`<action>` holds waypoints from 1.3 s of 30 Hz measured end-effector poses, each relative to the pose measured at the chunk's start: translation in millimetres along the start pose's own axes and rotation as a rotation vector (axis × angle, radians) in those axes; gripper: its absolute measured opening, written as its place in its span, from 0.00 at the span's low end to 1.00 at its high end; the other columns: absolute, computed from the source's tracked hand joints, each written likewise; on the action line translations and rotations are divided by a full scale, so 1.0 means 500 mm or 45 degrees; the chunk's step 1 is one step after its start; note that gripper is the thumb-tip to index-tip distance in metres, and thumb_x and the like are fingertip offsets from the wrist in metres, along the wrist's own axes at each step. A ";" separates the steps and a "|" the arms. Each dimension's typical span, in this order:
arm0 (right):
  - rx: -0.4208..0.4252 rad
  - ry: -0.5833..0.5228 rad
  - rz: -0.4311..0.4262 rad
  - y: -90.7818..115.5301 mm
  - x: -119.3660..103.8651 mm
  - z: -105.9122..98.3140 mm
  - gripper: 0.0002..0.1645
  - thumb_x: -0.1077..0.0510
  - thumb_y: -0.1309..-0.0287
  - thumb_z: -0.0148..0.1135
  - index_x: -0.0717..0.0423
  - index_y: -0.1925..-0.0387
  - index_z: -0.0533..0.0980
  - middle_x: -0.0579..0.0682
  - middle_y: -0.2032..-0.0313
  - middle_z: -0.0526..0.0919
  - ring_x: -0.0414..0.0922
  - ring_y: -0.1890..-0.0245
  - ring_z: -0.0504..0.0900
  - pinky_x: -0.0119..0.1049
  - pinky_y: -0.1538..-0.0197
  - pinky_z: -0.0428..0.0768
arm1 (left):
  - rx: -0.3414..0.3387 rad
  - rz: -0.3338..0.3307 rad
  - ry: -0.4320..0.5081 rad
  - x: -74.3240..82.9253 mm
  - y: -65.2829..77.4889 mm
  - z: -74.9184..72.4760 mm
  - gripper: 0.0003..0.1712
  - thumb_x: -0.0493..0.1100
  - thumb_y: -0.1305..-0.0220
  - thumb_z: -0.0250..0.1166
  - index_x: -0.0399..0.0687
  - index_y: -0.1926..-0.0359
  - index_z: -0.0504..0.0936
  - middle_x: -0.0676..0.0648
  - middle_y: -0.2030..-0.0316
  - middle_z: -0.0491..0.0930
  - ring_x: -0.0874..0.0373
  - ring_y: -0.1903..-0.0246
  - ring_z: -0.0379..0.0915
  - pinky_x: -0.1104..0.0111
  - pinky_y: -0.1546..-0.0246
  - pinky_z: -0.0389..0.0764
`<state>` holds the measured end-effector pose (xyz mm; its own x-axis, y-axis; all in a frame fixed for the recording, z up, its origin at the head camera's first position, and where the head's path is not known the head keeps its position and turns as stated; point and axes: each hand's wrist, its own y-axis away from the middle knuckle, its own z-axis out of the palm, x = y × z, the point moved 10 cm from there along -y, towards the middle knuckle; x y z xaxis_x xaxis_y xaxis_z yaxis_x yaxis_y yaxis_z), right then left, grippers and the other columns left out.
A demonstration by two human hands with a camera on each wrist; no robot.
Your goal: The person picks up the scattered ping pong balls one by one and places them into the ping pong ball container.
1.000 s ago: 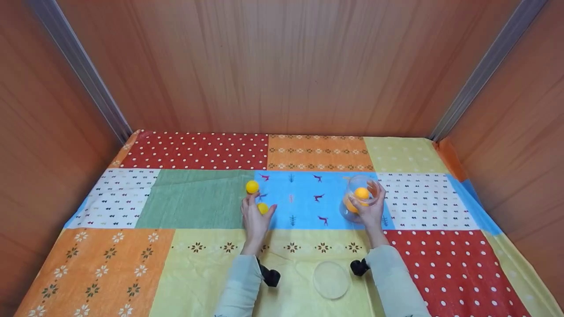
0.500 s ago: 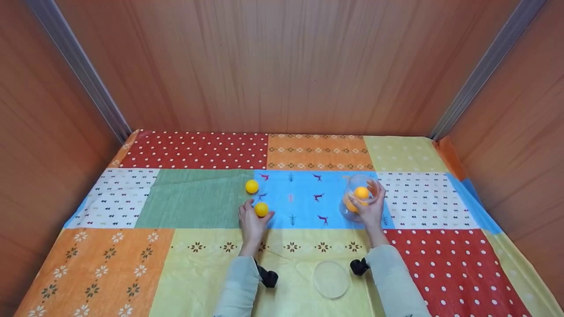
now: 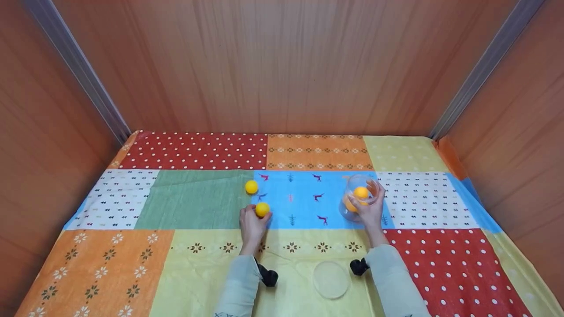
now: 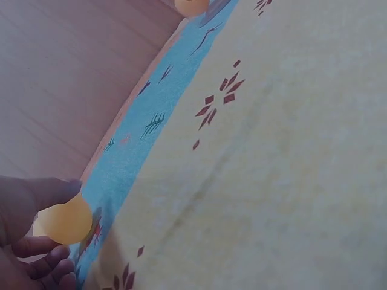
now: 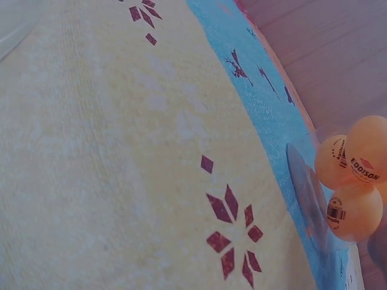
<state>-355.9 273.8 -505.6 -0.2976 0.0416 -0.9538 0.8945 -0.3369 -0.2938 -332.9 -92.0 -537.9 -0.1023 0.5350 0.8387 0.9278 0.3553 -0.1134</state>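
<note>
In the head view my left hand [image 3: 253, 228] pinches a yellow ping-pong ball [image 3: 262, 209] between thumb and fingers. The left wrist view shows the same ping-pong ball [image 4: 65, 220], with the thumb above it and fingers below. A second yellow ping-pong ball [image 3: 251, 186] lies on the cloth just beyond that hand. My right hand [image 3: 372, 215] grips a clear jar [image 3: 348, 215] near its open rim; the jar leans a little. Inside it are several orange ping-pong balls [image 3: 361, 193], some printed with lettering in the right wrist view, where the balls [image 5: 355, 211] are stacked together.
A clear round lid [image 3: 331, 280] lies flat on the cloth between the forearms. The patchwork tablecloth [image 3: 202, 198] covers the table. Wood-grain panels [image 3: 282, 66] stand behind it and at both sides.
My left hand has drawn back slightly from the farther yellow ball, and its fingers have closed on the nearer ping-pong ball. The right hand and the jar have stayed put.
</note>
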 end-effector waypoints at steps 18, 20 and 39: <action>0.010 -0.020 -0.023 -0.001 0.008 -0.002 0.48 0.72 0.59 0.66 0.59 0.39 0.50 0.51 0.42 0.62 0.49 0.40 0.56 0.43 0.40 0.55 | 0.009 0.033 0.035 0.008 0.004 0.001 0.21 0.42 0.54 0.69 0.32 0.62 0.77 0.41 0.68 0.71 0.50 0.68 0.68 0.62 0.65 0.72; 0.014 -0.012 -0.040 -0.001 0.005 -0.002 0.48 0.71 0.60 0.66 0.60 0.39 0.51 0.52 0.42 0.62 0.49 0.40 0.56 0.44 0.39 0.55 | 0.012 0.043 0.041 0.014 0.006 0.002 0.21 0.43 0.54 0.70 0.32 0.62 0.77 0.41 0.68 0.71 0.50 0.68 0.68 0.62 0.65 0.72; -0.004 -0.046 -0.072 -0.001 0.002 0.001 0.48 0.74 0.61 0.65 0.63 0.40 0.50 0.58 0.41 0.60 0.55 0.40 0.55 0.48 0.40 0.56 | -0.037 0.154 0.164 0.119 0.024 0.038 0.21 0.45 0.53 0.69 0.37 0.60 0.77 0.43 0.64 0.70 0.53 0.66 0.64 0.65 0.65 0.68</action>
<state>-356.8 273.3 -506.6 -0.3595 0.0264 -0.9328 0.8770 -0.3321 -0.3473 -334.5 -41.3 -499.4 0.0559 0.4689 0.8815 0.9407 0.2712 -0.2039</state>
